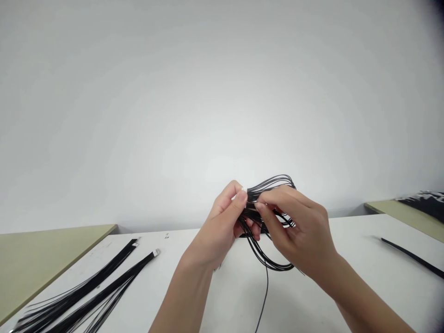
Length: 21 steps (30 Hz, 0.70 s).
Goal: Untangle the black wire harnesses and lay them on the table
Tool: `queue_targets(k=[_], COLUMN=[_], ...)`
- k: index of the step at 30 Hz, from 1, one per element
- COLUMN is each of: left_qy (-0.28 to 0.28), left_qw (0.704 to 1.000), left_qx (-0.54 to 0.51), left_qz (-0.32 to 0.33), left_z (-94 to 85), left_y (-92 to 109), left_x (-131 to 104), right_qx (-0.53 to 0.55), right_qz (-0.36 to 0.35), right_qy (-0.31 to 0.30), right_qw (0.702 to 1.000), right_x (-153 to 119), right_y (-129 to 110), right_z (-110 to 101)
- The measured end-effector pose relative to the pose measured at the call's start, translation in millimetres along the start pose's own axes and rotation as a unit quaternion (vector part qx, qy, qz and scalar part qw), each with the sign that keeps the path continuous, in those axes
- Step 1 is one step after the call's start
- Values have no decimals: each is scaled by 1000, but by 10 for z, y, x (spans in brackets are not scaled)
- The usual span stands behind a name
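Note:
A looped bundle of thin black wires (272, 266) is held above the white table, with a small white connector (244, 190) at its left end. My left hand (227, 217) is closed on the bundle at this connector, its thumb pressed near the white piece. With thumb and index finger, my right hand (298, 222) pinches at the wires just right of the connector. Exactly which strand sits in that pinch is hidden. One loose wire (266, 291) hangs down from the loops toward the table's front.
Two black wire bundles with white connectors, an upper one (93, 276) and a lower one (118, 283), lie on the white table (180, 249) at left. Another black strip (412, 256) lies at right. Yellowish boards (45, 259) flank the table; dark items (425, 206) rest on the right one.

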State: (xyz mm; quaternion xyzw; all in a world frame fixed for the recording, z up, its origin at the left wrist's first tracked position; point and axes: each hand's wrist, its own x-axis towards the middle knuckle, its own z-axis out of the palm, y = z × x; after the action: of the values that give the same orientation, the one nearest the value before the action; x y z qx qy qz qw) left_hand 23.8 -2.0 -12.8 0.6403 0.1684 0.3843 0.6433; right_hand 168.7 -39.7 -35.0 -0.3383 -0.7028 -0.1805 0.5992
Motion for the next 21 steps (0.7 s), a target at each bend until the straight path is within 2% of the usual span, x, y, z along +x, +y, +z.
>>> queue_targets(k=[6,10,17,21], left_qy=[0,33,47,88], left_qw=[1000,999,995,988], left_qx=[4,30,52,69], left_qz=[6,26,64,104], left_z=[1,27,119,87], left_y=[-15,-22,-12,-3], left_x=[0,-15,-57,-48], right_qx=[1,3,29,63], right_qz=[5,13,8,76], right_qy=[-11,-16,38,106], right_qw=[1000,1000,999,989], right_x=[17,39,36,4], right_y=[0,-20,-86,-73], right_z=[-15,-48,-22,-154])
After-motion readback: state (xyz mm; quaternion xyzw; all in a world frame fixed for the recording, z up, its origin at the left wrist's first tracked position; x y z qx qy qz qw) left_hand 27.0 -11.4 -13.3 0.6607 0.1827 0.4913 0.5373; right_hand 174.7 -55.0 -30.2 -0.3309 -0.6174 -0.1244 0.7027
